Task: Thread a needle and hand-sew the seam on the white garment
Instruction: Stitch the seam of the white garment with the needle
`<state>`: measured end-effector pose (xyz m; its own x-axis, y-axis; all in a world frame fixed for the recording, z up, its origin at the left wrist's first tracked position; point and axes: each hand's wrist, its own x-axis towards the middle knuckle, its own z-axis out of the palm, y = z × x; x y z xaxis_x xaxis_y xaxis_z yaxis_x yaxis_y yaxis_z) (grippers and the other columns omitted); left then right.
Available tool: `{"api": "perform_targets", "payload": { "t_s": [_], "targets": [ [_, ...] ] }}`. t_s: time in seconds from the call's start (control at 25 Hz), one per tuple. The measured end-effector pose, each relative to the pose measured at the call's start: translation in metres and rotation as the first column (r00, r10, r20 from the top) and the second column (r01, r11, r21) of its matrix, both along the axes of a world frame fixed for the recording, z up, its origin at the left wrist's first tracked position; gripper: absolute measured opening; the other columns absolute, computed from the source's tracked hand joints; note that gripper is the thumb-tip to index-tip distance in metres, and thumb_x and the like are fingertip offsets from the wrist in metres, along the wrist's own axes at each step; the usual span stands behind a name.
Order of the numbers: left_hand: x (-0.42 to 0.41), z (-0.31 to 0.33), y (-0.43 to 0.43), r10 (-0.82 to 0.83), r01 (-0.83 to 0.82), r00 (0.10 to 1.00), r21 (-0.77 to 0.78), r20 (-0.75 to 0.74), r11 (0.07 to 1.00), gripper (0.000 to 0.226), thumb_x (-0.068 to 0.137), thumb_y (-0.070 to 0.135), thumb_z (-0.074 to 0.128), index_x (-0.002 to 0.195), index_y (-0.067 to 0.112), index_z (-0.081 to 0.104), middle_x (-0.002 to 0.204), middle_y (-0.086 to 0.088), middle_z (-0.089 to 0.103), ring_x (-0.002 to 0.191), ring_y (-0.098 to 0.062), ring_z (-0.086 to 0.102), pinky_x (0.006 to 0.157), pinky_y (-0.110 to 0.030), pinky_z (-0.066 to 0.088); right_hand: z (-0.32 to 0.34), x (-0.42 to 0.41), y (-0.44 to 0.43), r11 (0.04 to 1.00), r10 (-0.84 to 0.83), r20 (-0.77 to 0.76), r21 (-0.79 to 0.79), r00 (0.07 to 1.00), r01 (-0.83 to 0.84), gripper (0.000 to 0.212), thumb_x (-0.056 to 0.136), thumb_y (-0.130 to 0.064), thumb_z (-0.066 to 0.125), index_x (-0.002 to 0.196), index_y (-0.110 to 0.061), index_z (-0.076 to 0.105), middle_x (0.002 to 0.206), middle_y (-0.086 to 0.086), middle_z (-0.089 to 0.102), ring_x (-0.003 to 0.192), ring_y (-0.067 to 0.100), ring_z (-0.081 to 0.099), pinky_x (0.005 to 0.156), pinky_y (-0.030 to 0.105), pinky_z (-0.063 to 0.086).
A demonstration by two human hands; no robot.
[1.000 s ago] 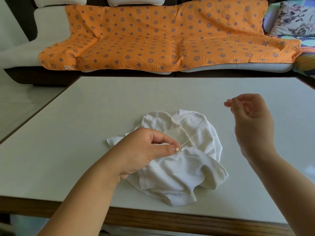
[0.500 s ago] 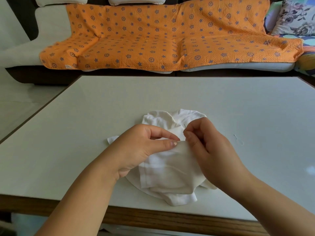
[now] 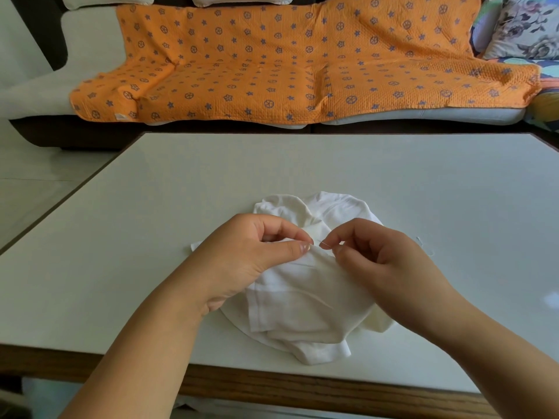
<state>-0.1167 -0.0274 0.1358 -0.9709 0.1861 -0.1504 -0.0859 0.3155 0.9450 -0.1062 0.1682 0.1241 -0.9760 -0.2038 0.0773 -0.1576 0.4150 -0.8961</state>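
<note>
A crumpled white garment (image 3: 305,309) lies on the white table (image 3: 151,237) near its front edge. My left hand (image 3: 251,255) pinches a fold of the garment between thumb and forefinger at its upper middle. My right hand (image 3: 378,255) is right beside it, fingers curled, pinching a thin needle (image 3: 325,244) whose tip points left toward the pinched fold. A fine thread lies across the cloth below the hands, faint against the white.
A short loose thread scrap (image 3: 423,246) lies on the table to the right of the garment. Beyond the table's far edge stands a sofa with an orange patterned cover (image 3: 287,62). A floral cushion (image 3: 526,28) sits at the far right.
My right hand came back from the raised, pulled-out position at the right and dropped to the garment. It now holds the needle at the fold beside my left thumb. My left hand stayed put.
</note>
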Motion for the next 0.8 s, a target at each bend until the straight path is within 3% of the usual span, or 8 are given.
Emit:
{"api": "perform_targets", "payload": {
  "t_s": [0.32,0.6,0.8],
  "targets": [
    [0.001,0.001,0.000,0.009,-0.009,1.000,0.015,0.003,1.000,0.007,0.083,0.019,0.074,0.085,0.024,0.078,0.087,0.010,0.077,0.089,0.001,0.069,0.084,-0.017,0.044,0.001,-0.001,0.003,0.999,0.048,0.124,-0.024,0.991,-0.046,0.020,0.089,-0.020,0.055,0.080,-0.029,0.070,0.058,-0.013,0.051,0.056,0.004,0.044,0.054,0.015,0.034],
    [0.001,0.001,-0.001,-0.002,0.002,1.000,0.006,0.007,1.000,0.007,0.083,0.021,0.074,0.086,0.025,0.078,0.087,0.009,0.076,0.089,-0.001,0.069,0.085,-0.018,0.045,-0.002,-0.002,0.001,0.982,0.122,0.192,-0.167,0.974,-0.090,0.010,0.089,-0.029,0.062,0.085,-0.027,0.070,0.085,0.019,0.064,0.071,0.014,0.054,0.069,0.033,0.042],
    [0.001,0.000,0.001,-0.031,0.031,0.999,-0.024,0.018,0.999,0.007,0.081,0.025,0.075,0.086,0.027,0.079,0.090,0.008,0.077,0.096,-0.004,0.069,0.101,-0.032,0.047,-0.009,-0.003,0.001,0.965,0.162,0.198,-0.235,0.967,-0.113,0.017,0.095,-0.018,0.058,0.084,-0.026,0.069,0.075,0.000,0.063,0.069,0.011,0.057,0.066,0.028,0.045]
  ]
}}
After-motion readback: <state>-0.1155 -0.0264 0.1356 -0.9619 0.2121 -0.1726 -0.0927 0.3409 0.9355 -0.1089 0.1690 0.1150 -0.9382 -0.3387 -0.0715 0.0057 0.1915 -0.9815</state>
